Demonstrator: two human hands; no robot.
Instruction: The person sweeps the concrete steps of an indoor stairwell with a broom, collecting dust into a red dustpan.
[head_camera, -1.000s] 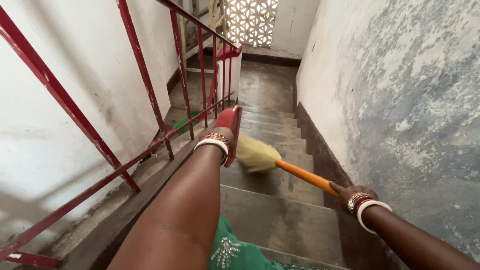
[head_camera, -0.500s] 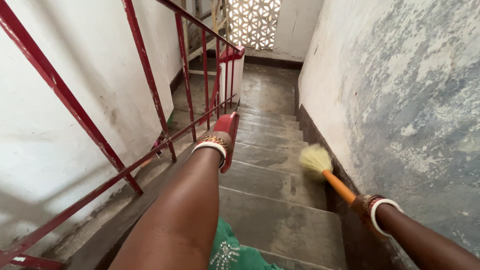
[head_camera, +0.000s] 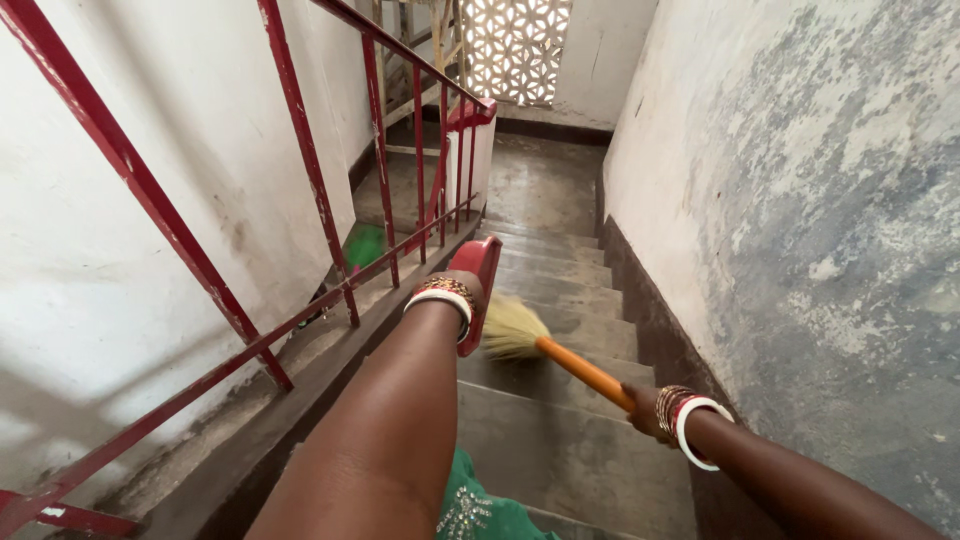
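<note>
— What has the right hand (head_camera: 647, 408) got?
— Its grip is closed round the orange handle of a broom (head_camera: 560, 355); the straw head sits mid-step, just beside the red dustpan (head_camera: 479, 270).
— And the left hand (head_camera: 462, 290)?
— Wrapped on that dustpan, near the stairs' (head_camera: 570, 450) railing-side edge.

Red dustpan (head_camera: 478, 262), orange-handled straw-yellow broom (head_camera: 540, 346), red railing (head_camera: 330, 210), green sequinned garment (head_camera: 470, 510).
</note>
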